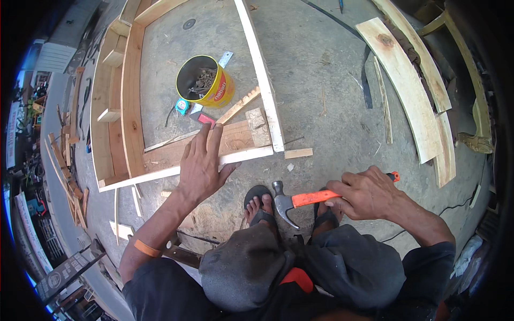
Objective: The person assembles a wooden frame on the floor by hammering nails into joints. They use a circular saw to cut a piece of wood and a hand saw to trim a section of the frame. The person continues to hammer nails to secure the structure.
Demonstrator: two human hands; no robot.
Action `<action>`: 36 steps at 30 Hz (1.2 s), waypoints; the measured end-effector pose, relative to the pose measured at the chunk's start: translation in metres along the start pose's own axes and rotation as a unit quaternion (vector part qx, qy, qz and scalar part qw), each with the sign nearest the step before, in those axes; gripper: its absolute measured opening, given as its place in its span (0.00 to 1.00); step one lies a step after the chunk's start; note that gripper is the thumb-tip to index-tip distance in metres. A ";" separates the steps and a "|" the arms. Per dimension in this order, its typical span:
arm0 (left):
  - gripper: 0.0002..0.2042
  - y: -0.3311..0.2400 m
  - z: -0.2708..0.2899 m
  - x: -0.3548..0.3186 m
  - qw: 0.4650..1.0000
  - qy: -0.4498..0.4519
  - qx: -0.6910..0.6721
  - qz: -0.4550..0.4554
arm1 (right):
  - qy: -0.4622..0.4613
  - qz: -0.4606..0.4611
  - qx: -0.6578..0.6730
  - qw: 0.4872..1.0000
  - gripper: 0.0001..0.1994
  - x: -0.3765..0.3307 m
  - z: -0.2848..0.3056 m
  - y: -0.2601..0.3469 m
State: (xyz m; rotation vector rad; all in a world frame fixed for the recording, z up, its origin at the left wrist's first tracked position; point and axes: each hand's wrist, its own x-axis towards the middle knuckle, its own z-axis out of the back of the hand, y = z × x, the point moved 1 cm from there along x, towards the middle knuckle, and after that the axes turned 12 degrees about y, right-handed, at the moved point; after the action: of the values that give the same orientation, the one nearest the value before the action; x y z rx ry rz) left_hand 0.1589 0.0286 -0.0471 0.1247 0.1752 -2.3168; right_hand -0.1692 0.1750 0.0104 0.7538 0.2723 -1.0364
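In my right hand is a claw hammer with an orange handle, its metal head pointing left above my sandalled feet. My left hand reaches over the near rail of a wooden frame, fingers stretched out and thumb apart; whether it touches the wood I cannot tell. Just past its fingertips lies a small red object. A notched wood strip leans toward the frame's right rail, and a short wood block sits in the near right corner.
Inside the frame stand a yellow bucket of nails and a blue tape measure. A small wood offcut lies outside the corner. Long planks rest at the right, beside a carved wooden piece. Scrap wood is piled far left.
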 end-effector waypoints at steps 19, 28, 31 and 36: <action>0.28 0.026 -0.015 0.005 0.995 0.103 -0.016 0.001 | -0.237 -0.030 -0.025 0.971 0.20 0.024 0.024 -0.021; 0.27 0.017 -0.018 0.004 0.996 0.087 0.009 0.015 | -0.350 -0.120 0.716 0.591 0.25 -0.018 -0.091 -0.021; 0.26 0.019 -0.020 0.004 0.997 0.077 -0.006 0.025 | -0.487 -0.075 0.748 0.444 0.23 0.010 -0.090 -0.013; 0.25 0.014 -0.015 0.007 0.995 0.100 -0.010 0.028 | -0.254 -0.095 0.599 0.753 0.21 0.026 -0.130 0.002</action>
State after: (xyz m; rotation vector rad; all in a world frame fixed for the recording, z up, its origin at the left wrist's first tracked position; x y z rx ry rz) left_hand 0.1646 0.0164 -0.0645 0.3462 0.2925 -2.2437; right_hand -0.1362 0.2458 -0.0965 1.5484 -0.9259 -1.5442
